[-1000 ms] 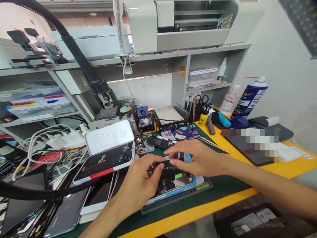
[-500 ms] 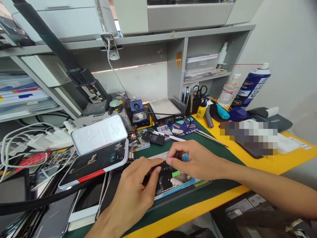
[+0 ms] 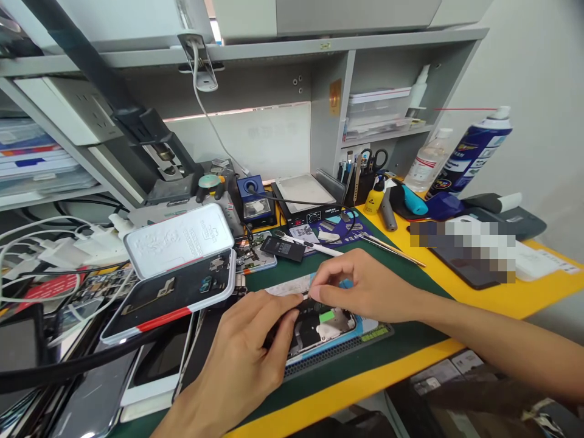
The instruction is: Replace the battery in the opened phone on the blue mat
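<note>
An opened phone point(image 3: 325, 328) lies on a blue-edged work mat point(image 3: 365, 336) on the green bench cover, its metal shields and a green tab showing. My left hand point(image 3: 246, 359) rests on the phone's left end, thumb and fingers closed along its edge. My right hand point(image 3: 360, 286) hovers over the phone's upper edge, thumb and forefinger pinched together on a small part I cannot make out. The fingertips of both hands nearly meet above the phone.
A silver tin point(image 3: 180, 237) sits on a phone back with loose parts point(image 3: 176, 292) at left, over stacked screens. Behind are a soldering station point(image 3: 253, 204), a heating plate point(image 3: 303, 198), tweezers point(image 3: 392, 246), a tool holder point(image 3: 360, 182) and a spray can point(image 3: 474, 152).
The camera tilted down and closer. My right hand's pinch settled lower onto the phone's upper edge; my left hand stayed on the phone's left end.
</note>
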`<action>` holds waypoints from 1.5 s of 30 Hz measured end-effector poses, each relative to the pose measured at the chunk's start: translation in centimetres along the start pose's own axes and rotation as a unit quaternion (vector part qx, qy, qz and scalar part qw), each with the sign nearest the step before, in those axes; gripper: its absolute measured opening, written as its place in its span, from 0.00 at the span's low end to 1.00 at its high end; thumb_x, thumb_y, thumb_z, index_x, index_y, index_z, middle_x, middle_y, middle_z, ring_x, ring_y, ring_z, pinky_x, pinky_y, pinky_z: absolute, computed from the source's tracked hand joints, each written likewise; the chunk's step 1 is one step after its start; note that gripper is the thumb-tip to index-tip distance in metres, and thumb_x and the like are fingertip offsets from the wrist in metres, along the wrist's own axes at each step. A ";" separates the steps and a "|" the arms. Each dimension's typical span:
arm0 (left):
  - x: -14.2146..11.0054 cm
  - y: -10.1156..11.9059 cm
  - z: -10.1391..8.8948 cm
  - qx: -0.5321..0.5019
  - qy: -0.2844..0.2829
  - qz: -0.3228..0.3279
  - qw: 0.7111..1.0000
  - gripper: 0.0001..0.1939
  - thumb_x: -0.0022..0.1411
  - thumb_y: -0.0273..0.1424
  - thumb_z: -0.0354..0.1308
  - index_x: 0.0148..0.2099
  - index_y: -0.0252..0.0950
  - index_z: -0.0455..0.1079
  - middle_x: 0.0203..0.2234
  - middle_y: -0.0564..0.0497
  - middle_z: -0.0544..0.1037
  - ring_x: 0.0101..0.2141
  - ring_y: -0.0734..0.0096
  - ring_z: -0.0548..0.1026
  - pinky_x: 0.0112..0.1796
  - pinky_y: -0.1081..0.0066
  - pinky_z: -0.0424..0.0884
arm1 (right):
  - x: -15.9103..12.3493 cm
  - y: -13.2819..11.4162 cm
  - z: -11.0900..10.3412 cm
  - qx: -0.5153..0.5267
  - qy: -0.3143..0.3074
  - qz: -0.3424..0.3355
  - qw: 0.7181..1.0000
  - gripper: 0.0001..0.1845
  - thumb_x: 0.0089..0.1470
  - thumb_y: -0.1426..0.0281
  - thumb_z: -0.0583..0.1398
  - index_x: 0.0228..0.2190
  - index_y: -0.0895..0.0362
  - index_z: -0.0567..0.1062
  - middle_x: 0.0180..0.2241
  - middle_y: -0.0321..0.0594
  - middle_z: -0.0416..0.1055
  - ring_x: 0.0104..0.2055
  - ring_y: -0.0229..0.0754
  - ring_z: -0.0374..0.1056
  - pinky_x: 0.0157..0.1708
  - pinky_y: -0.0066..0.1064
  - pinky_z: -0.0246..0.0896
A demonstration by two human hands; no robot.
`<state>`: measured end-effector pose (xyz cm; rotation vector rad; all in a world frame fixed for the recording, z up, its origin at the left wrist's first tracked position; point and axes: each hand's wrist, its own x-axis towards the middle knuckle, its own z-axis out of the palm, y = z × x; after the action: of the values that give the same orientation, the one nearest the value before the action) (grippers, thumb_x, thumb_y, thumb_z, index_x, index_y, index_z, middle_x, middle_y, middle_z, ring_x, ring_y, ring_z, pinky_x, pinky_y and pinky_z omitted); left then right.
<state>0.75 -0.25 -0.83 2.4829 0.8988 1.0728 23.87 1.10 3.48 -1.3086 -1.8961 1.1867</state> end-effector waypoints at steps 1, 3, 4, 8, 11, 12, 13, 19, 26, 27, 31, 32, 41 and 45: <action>-0.1 0.0 0.1 0.006 0.004 -0.007 1.000 0.12 0.70 0.24 0.57 0.53 0.37 0.72 0.37 0.50 0.81 0.35 0.70 0.77 0.38 0.71 0.73 | -0.1 0.0 -0.1 -0.007 -0.006 -0.016 1.000 0.09 0.58 0.67 0.63 0.30 0.58 0.81 0.29 0.40 0.78 0.30 0.39 0.69 0.28 0.27 0.62; -0.3 -0.1 0.1 0.016 0.010 -0.018 1.000 0.12 0.70 0.26 0.58 0.55 0.36 0.71 0.38 0.48 0.81 0.36 0.70 0.77 0.38 0.70 0.74 | -0.3 0.2 -0.2 -0.025 -0.014 -0.060 0.998 0.08 0.58 0.67 0.63 0.32 0.59 0.81 0.33 0.42 0.79 0.33 0.41 0.72 0.32 0.29 0.65; -0.3 -0.1 0.1 0.020 0.010 -0.020 1.000 0.12 0.70 0.26 0.58 0.54 0.36 0.71 0.39 0.48 0.81 0.36 0.69 0.78 0.39 0.70 0.75 | -0.4 0.4 -0.2 -0.036 -0.014 -0.088 0.995 0.07 0.58 0.68 0.64 0.33 0.59 0.81 0.34 0.42 0.79 0.34 0.41 0.72 0.34 0.30 0.66; -0.4 -0.1 0.1 0.029 0.014 -0.009 0.999 0.11 0.69 0.26 0.58 0.53 0.37 0.71 0.39 0.49 0.81 0.36 0.68 0.78 0.38 0.69 0.76 | -0.5 1.2 0.1 -0.082 0.008 -0.203 0.976 0.04 0.60 0.72 0.63 0.36 0.58 0.81 0.35 0.42 0.79 0.37 0.41 0.74 0.38 0.31 0.67; -0.4 -0.2 0.1 0.033 0.016 -0.004 0.999 0.12 0.69 0.26 0.59 0.53 0.38 0.70 0.39 0.48 0.82 0.37 0.67 0.79 0.39 0.67 0.77 | -0.4 1.8 0.4 -0.095 0.028 -0.264 0.960 0.05 0.60 0.77 0.62 0.37 0.58 0.80 0.34 0.41 0.79 0.36 0.39 0.74 0.39 0.30 0.67; -0.5 -0.2 0.1 0.034 0.017 -0.005 0.999 0.12 0.68 0.26 0.59 0.53 0.38 0.70 0.39 0.48 0.82 0.37 0.66 0.79 0.40 0.67 0.77 | -0.4 1.8 0.5 -0.097 0.038 -0.275 0.956 0.06 0.60 0.77 0.62 0.37 0.57 0.80 0.33 0.40 0.79 0.35 0.39 0.74 0.38 0.30 0.67; -0.5 -0.2 0.2 0.035 0.019 -0.006 0.999 0.12 0.68 0.26 0.59 0.53 0.38 0.70 0.38 0.48 0.82 0.37 0.66 0.79 0.39 0.67 0.77 | -0.4 1.9 0.5 -0.099 0.049 -0.280 0.954 0.06 0.60 0.77 0.62 0.36 0.57 0.79 0.32 0.40 0.79 0.34 0.39 0.74 0.37 0.30 0.68; -0.7 -0.1 0.4 0.029 0.027 -0.022 0.999 0.13 0.68 0.26 0.59 0.55 0.36 0.68 0.40 0.49 0.82 0.39 0.68 0.81 0.41 0.70 0.78 | -0.5 1.8 0.5 -0.121 0.057 -0.265 0.955 0.04 0.60 0.72 0.63 0.38 0.56 0.78 0.32 0.41 0.79 0.33 0.40 0.74 0.34 0.29 0.69; -0.3 -0.2 0.0 0.029 0.007 0.055 0.998 0.12 0.67 0.19 0.58 0.50 0.36 0.70 0.34 0.50 0.80 0.32 0.68 0.74 0.35 0.66 0.70 | -0.5 1.7 0.6 -0.147 0.049 -0.300 0.941 0.11 0.58 0.61 0.67 0.40 0.55 0.80 0.35 0.44 0.79 0.36 0.43 0.75 0.37 0.32 0.72; -0.3 -0.2 0.0 0.032 0.001 0.071 0.997 0.12 0.66 0.17 0.58 0.49 0.35 0.70 0.35 0.49 0.81 0.33 0.68 0.74 0.35 0.65 0.69 | -0.5 1.8 0.6 -0.149 0.049 -0.304 0.940 0.11 0.58 0.61 0.67 0.40 0.55 0.80 0.35 0.44 0.79 0.37 0.43 0.75 0.37 0.32 0.72; -0.2 -0.3 -0.2 0.055 -0.010 0.109 0.992 0.11 0.66 0.17 0.58 0.48 0.33 0.71 0.40 0.47 0.83 0.34 0.66 0.75 0.36 0.63 0.68 | -0.8 1.8 0.6 -0.150 0.050 -0.318 0.935 0.07 0.59 0.67 0.66 0.39 0.55 0.79 0.34 0.43 0.79 0.36 0.42 0.75 0.38 0.31 0.72; -0.2 -0.3 -0.2 0.061 -0.007 0.116 0.991 0.10 0.66 0.18 0.58 0.48 0.33 0.71 0.40 0.47 0.83 0.34 0.66 0.76 0.35 0.63 0.68 | -0.9 1.8 0.5 -0.148 0.050 -0.322 0.934 0.05 0.59 0.70 0.66 0.39 0.56 0.78 0.34 0.42 0.79 0.36 0.42 0.75 0.38 0.31 0.72; -0.2 0.0 -0.2 0.120 0.000 0.151 0.981 0.12 0.61 0.19 0.59 0.47 0.33 0.76 0.40 0.45 0.85 0.32 0.63 0.78 0.33 0.62 0.70 | -1.1 1.8 0.8 -0.193 0.075 -0.376 0.903 0.07 0.57 0.77 0.63 0.37 0.55 0.75 0.32 0.42 0.78 0.35 0.41 0.75 0.35 0.30 0.71; -0.2 -0.1 -0.1 0.126 -0.008 0.162 0.979 0.12 0.60 0.18 0.59 0.46 0.32 0.76 0.40 0.43 0.85 0.31 0.63 0.78 0.30 0.62 0.69 | -1.1 2.0 0.9 -0.223 0.086 -0.401 0.884 0.07 0.56 0.78 0.63 0.36 0.55 0.73 0.31 0.41 0.79 0.34 0.41 0.76 0.35 0.30 0.71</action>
<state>0.54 -0.27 -0.92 2.9209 0.6736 1.0918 24.45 0.06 1.29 -0.6327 -2.2907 0.2098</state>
